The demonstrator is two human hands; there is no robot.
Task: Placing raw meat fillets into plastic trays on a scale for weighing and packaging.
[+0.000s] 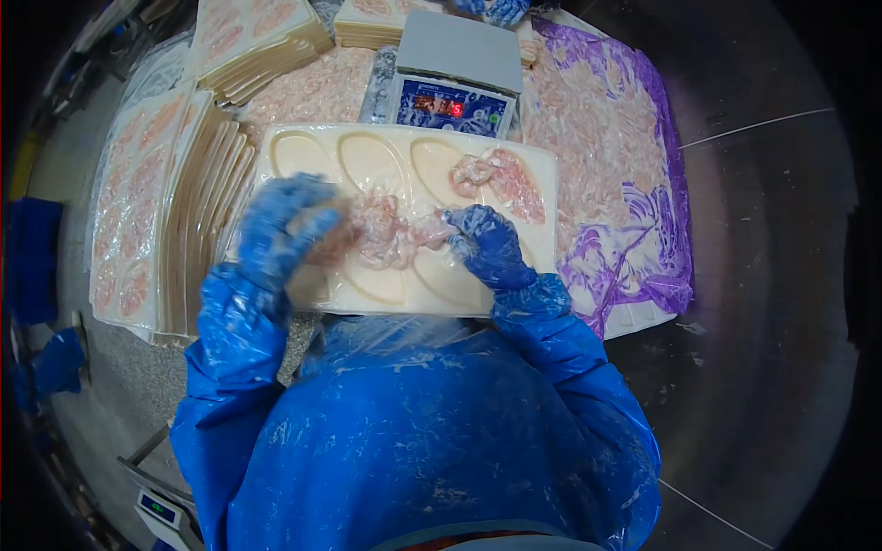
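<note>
In front of my apron lies a cream tray (293, 297) with oval hollows. A heap of raw, pale pink meat pieces (377, 231) sits across its middle. My right hand (486, 244), in a blue glove, pinches a strip of this meat (428, 233) at the heap's right end. To the heap's left is my left hand (282, 227), gloved in blue and blurred, with thumb and fingers apart. Nothing shows between them, though the palm is partly hidden. One flat piece of meat (517, 187) fills the hollow at the tray's upper right, with a pale lump beside it.
Stacked filled trays (141, 213) stand at left, with another stack (258, 48) behind. A digital scale (458, 52) is just beyond my tray. Loose meat (592, 131) covers the right side, edged by purple film (679, 206). Another person's gloved hand (506, 10) shows at the top.
</note>
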